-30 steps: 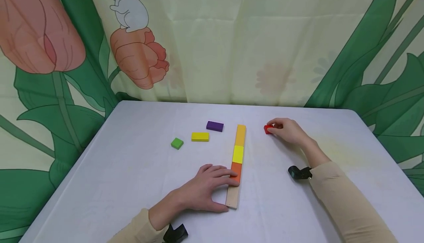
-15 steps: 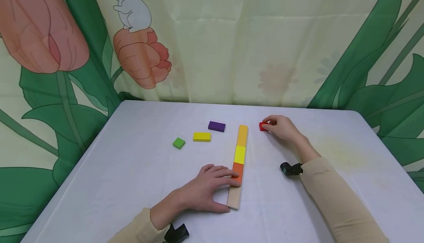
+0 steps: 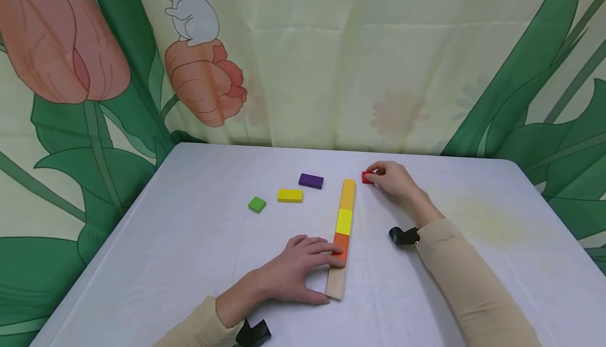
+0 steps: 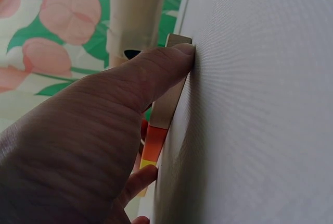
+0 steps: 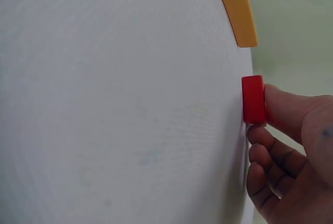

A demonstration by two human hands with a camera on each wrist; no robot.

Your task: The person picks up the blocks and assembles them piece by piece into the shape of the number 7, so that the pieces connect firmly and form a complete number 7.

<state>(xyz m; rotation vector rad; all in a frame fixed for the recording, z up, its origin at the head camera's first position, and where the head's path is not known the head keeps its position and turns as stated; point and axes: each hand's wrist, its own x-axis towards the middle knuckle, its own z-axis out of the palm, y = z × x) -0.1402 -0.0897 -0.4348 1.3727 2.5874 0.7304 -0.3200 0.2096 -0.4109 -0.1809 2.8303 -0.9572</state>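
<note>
A row of wooden blocks runs away from the person: a plain wood block [image 3: 335,284] nearest, then an orange block [image 3: 341,247], a bright yellow block [image 3: 344,222] and an amber block [image 3: 347,194]. The left hand [image 3: 298,271] rests on this row, its fingers extended across the orange block. Its thumb [image 4: 171,60] touches the side of the plain block near the close end. Just right of the row's far end, the right hand [image 3: 395,179] pinches a small red block [image 5: 254,100] between thumb and fingers, low over the tabletop. The red block and amber block [image 5: 238,8] are apart.
Left of the row lie a purple block [image 3: 311,181], a yellow block [image 3: 290,195] and a green block [image 3: 257,204]. The white-covered table [image 3: 165,252] ends at the back before a printed curtain [image 3: 303,73].
The right hand has carried the red block left and slightly away from the person, closer to the row's far end. The left hand has stayed on the row.
</note>
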